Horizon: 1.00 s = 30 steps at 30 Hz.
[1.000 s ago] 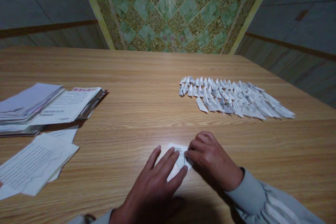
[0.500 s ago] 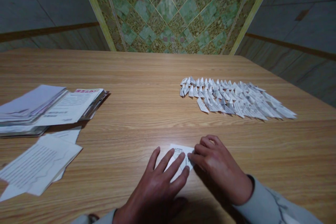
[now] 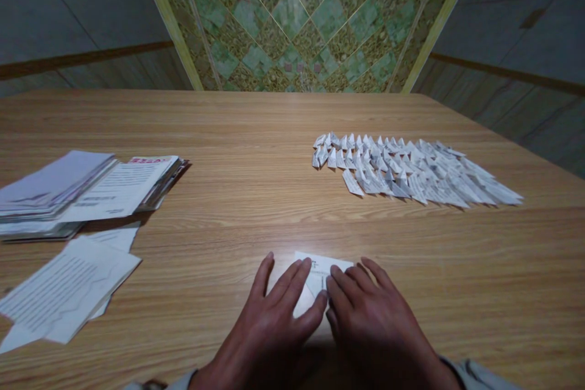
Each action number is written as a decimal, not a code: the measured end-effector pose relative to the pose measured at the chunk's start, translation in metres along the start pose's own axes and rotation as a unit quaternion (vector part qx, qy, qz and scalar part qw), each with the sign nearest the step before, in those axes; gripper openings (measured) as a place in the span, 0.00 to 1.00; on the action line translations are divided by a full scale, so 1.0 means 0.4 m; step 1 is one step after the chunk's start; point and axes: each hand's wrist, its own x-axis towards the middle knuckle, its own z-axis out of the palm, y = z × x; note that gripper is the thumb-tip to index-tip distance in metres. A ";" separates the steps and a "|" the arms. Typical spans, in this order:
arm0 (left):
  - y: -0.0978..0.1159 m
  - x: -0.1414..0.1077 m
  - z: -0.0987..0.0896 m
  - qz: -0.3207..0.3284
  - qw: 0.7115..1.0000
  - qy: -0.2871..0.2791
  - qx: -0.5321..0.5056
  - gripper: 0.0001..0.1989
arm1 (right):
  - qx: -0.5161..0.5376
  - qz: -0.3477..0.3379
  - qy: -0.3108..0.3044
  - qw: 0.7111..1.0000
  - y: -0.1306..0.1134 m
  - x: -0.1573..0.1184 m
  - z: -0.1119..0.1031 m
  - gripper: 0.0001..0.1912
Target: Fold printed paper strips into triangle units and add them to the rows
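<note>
A small folded white paper point(image 3: 315, 283) with print on it lies flat on the table at the lower middle. My left hand point(image 3: 278, 311) rests on its left part, fingers spread and thumb near the paper's middle. Over the right part lies my right hand point(image 3: 370, 304), palm down, its fingers stretched out and its index fingertip close to the left thumb. The fingers cover much of the paper, so its full outline is hidden.
On the wooden table point(image 3: 237, 134), several folded paper pieces point(image 3: 402, 170) stand in rows at the right. A stack of papers point(image 3: 91, 189) lies at the left, with loose printed sheets point(image 3: 68, 286) nearer. A tiled wall panel point(image 3: 297, 24) rises behind.
My right hand has turned and moved down and slightly left, its bent fingers now stretched flat over the paper's right part. My left hand's index and middle fingers have come closer together.
</note>
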 end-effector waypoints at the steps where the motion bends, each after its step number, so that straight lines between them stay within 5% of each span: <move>1: 0.002 -0.001 -0.003 0.000 1.000 -0.001 0.002 0.24 | -0.003 0.018 -0.010 1.000 0.001 -0.004 0.000 0.07; 8: -0.007 0.006 -0.009 -0.015 0.998 -0.043 -0.041 0.34 | 0.004 0.034 -0.042 0.999 0.007 0.004 -0.020 0.04; 12: -0.012 0.030 -0.015 -0.034 0.994 -0.079 -0.063 0.42 | 0.004 0.032 -0.030 0.999 0.000 0.019 -0.026 0.15; 15: -0.011 0.045 -0.020 -0.038 0.994 -0.091 -0.057 0.44 | 0.004 0.043 -0.036 0.998 -0.006 0.032 -0.033 0.13; 30: -0.049 0.008 -0.027 -0.088 0.996 0.016 0.015 0.31 | -0.001 0.046 -0.060 0.997 -0.002 0.039 -0.040 0.07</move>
